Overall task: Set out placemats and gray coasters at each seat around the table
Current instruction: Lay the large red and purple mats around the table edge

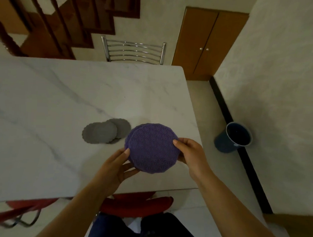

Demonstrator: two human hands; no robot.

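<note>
Above the near right corner of the table (62, 95), a stack of round purple placemats (151, 148) pinched at opposite edges: left hand (116, 168) closed on the lower-left rim, thumb on top, fingers beneath; right hand (191, 155) closed on the right rim, thumb on top. Stack lifted, slightly fanned, at least two layers showing at the left edge. No long axis, being round. Just beside, up-left of the grip, gray coasters (106, 131) overlapping flat on the marble, nearer the left hand. Red chair (136, 204) directly below, metal chair (133, 50) at the far side. Probably peeling one mat next for the near seat.
</note>
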